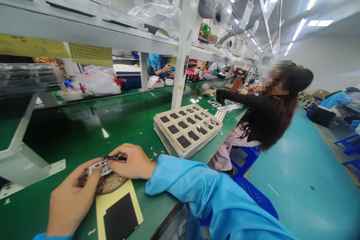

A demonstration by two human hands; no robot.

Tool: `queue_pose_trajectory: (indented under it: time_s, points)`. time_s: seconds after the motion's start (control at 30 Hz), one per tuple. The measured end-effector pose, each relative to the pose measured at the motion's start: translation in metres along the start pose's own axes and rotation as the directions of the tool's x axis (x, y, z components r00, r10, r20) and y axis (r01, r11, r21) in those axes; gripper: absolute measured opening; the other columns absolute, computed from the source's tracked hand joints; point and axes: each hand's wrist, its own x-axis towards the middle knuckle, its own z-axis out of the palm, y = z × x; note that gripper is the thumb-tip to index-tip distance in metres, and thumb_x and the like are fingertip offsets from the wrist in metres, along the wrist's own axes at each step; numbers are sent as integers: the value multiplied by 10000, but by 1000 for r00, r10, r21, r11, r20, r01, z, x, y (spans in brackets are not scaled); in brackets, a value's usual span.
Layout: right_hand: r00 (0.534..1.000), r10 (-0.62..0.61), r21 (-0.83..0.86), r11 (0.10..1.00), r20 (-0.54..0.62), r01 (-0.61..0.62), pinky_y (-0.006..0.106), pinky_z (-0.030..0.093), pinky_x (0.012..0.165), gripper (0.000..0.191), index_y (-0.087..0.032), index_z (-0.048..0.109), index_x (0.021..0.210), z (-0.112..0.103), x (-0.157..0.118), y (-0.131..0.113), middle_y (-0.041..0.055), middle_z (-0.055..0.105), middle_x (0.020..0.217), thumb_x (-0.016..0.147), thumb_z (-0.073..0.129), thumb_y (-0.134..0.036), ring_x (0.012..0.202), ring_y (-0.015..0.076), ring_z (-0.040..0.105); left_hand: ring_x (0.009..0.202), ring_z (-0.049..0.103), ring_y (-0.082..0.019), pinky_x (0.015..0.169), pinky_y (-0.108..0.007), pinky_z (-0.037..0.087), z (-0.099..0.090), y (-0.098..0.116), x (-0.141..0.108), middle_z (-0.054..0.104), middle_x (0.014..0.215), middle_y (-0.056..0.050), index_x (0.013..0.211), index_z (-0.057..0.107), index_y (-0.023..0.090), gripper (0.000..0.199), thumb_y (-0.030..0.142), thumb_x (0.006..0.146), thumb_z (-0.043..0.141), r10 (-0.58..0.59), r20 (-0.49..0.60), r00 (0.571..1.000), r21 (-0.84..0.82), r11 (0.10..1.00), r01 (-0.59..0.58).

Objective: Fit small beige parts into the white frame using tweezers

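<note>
Two hands busy here: the left hand point(74, 198) pinches a small printed sheet point(97, 168) over the green counter point(84, 135), the right hand point(132, 162) grips a slim black tool point(112, 157), and one slip could crease that sheet or drop it among the pale offcuts point(154, 154)!

Printed card point(98, 168) between left hand point(74, 198) and right hand point(132, 161); backing sheet point(118, 213) on workbench point(84, 127), just before hands; stacked compartment trays point(187, 131) right of hands; seated co-worker point(270, 116) beyond trays; shelf post point(185, 45) behind trays.
</note>
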Motion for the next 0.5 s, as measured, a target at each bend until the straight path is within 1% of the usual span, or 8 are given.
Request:
queue_pose_trajectory:
  time_s: [0.13, 0.27, 0.37, 0.5]
  points:
    - [1000, 0, 7, 1000, -1, 0, 232, 564, 850, 204, -232, 737, 1035, 1, 0, 1, 8, 732, 1031, 862, 692, -331, 970, 158, 707, 929, 696, -274, 789, -326, 533, 0, 4, -1, 744, 933, -27, 1066, 728, 241, 618, 614, 602, 565, -32, 10, 999, -16, 999, 32]
    - [1000, -12, 23, 1000, -18, 13, 237, 562, 849, 210, -227, 739, 1028, 4, 0, 4, 12, 728, 1022, 863, 688, -345, 964, 158, 704, 937, 693, -278, 811, -337, 527, -1, 1, -1, 744, 941, -33, 1074, 725, 236, 616, 613, 613, 567, -30, 17, 999, -18, 999, 30]
    - [1000, -3, 14, 1000, -8, 3, 235, 560, 844, 214, -224, 739, 1024, 4, 1, 5, 14, 729, 1024, 852, 698, -345, 964, 158, 705, 946, 695, -277, 787, -330, 528, -1, -3, 1, 747, 959, -35, 1099, 721, 236, 615, 609, 634, 568, -6, 20, 1000, -6, 1000, 6]
    - [1000, 0, 1, 1000, -4, 0, 228, 557, 858, 207, -234, 740, 1026, 3, 1, 4, 9, 735, 1029, 859, 694, -348, 984, 157, 707, 902, 702, -269, 736, -313, 538, -1, -4, 1, 748, 925, -30, 1101, 722, 236, 615, 610, 638, 568, -1, 9, 1000, -6, 1000, 1]
